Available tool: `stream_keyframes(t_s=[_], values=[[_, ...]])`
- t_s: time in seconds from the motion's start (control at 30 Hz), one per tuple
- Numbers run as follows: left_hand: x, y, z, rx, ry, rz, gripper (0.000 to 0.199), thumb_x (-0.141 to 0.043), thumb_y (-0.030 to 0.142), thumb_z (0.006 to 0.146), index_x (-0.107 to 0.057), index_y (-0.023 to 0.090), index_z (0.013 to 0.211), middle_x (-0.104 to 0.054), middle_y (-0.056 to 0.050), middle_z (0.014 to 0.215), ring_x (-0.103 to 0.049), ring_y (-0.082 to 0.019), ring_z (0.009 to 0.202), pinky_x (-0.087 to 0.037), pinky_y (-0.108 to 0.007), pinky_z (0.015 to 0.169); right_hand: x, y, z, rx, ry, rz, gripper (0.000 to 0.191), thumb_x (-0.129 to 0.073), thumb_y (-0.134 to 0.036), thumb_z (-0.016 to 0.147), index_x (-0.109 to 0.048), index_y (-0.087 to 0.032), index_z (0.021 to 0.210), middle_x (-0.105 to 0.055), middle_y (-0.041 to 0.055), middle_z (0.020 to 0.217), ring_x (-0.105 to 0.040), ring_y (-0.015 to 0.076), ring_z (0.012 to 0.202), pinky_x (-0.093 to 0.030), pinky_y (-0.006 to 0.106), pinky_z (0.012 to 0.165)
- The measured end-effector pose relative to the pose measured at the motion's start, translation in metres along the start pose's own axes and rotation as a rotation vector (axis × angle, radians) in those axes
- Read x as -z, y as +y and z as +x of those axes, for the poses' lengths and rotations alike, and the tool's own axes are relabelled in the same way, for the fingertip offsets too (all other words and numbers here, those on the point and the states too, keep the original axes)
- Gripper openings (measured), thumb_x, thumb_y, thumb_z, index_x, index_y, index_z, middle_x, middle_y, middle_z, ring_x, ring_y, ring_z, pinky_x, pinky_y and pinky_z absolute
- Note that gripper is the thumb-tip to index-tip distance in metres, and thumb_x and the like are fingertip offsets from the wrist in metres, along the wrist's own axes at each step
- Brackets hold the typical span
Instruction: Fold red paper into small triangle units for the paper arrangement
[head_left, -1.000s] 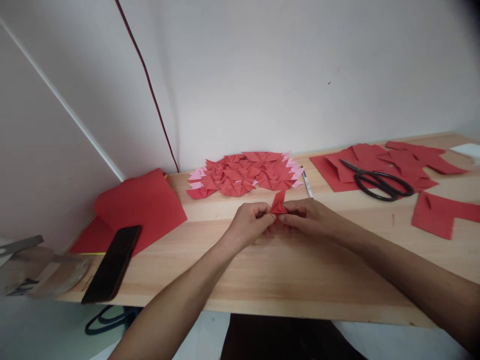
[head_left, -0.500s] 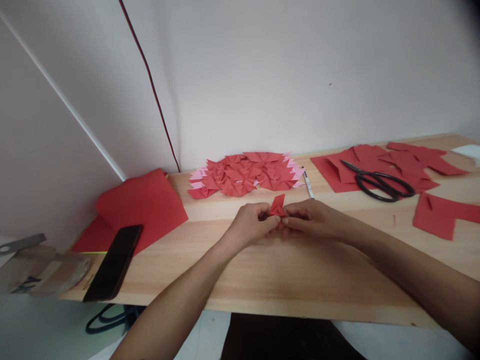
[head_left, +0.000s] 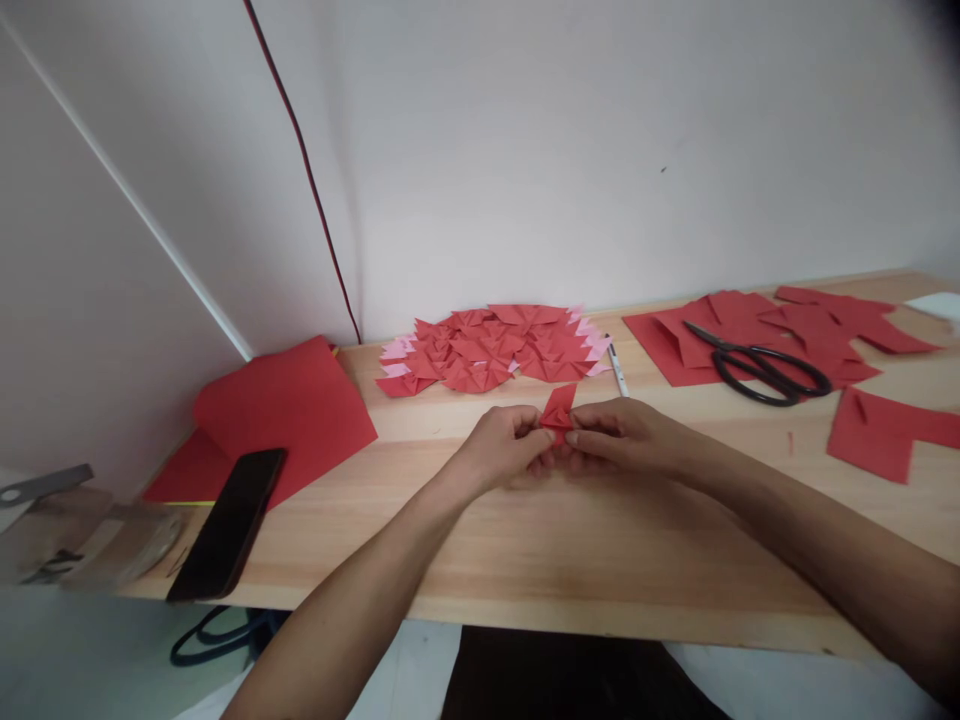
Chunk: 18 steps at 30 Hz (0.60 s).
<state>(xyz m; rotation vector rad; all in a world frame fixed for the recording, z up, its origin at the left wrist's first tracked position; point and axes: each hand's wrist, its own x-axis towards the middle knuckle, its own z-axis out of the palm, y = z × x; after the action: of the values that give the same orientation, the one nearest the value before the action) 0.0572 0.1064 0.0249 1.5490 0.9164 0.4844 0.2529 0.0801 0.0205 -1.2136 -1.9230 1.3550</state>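
Note:
A small folded piece of red paper [head_left: 559, 407] is pinched between both hands above the middle of the wooden table. My left hand [head_left: 504, 445] grips its left side, thumb on top and fingers curled under. On the other side my right hand [head_left: 626, 437] pinches the right edge between thumb and fingers. One flap of the paper points up and away from me. Its lower part is partly covered by the thumbs. Behind it lies a pile of folded red and pink paper pieces [head_left: 487, 350].
Black-handled scissors [head_left: 765, 372] lie on cut red paper [head_left: 720, 310] at right, near a red offcut [head_left: 870, 440]. A white pen [head_left: 617, 368] is beside the pile. At left are red sheets [head_left: 292, 400], a phone [head_left: 229, 525] and a clear tape roll [head_left: 127, 545].
The folded paper has shifted slightly between the fingers, and a bit more of its lower part shows. Both hands keep their hold in nearly the same place.

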Motion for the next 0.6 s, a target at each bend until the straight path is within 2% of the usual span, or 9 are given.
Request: stream_keyframes(t_s=[0.1,0.3,0.47,0.6], values=[[0.0002,-0.0028,0.0003,-0.018,0.003,0.043,0.010,-0.055,0.024,0.072,-0.057,0.014,0.074,-0.056,0.000,0.062,-0.051,-0.009,0.052,-0.042,-0.021,0.052,-0.0015,-0.0011,-0.0003,0.002,0.025,-0.024,0.020,-0.051,-0.035,0.084,-0.063,-0.020,0.081,-0.068,0.0016,0.073,-0.060,0.0157,0.064,-0.044,0.027,0.058],[-0.0012,-0.0059,0.0023,-0.023,-0.003,0.062,0.010,-0.051,0.016,0.070,-0.059,0.013,0.076,-0.055,0.001,0.061,-0.050,-0.008,0.052,-0.041,-0.020,0.052,-0.0040,-0.0085,-0.0017,-0.005,0.039,-0.127,0.025,-0.047,-0.038,0.087,-0.060,-0.019,0.079,-0.065,0.0033,0.071,-0.058,0.0152,0.063,-0.043,0.028,0.057],[0.0012,-0.0008,-0.0002,0.024,-0.060,-0.012,0.007,-0.052,0.016,0.074,-0.058,0.012,0.075,-0.057,0.001,0.061,-0.051,-0.006,0.050,-0.040,-0.018,0.050,-0.0019,-0.0060,-0.0015,0.016,0.016,-0.105,0.025,-0.046,-0.039,0.088,-0.058,-0.019,0.080,-0.065,0.0029,0.072,-0.056,0.0144,0.063,-0.042,0.027,0.058],[0.0020,0.0000,-0.0001,0.053,-0.039,-0.031,0.006,-0.055,0.017,0.074,-0.056,0.013,0.071,-0.059,0.001,0.059,-0.051,-0.006,0.046,-0.039,-0.017,0.045,-0.0016,-0.0035,-0.0017,0.001,0.004,-0.101,0.025,-0.046,-0.040,0.088,-0.057,-0.019,0.079,-0.062,0.0015,0.072,-0.053,0.0132,0.061,-0.039,0.026,0.056]])
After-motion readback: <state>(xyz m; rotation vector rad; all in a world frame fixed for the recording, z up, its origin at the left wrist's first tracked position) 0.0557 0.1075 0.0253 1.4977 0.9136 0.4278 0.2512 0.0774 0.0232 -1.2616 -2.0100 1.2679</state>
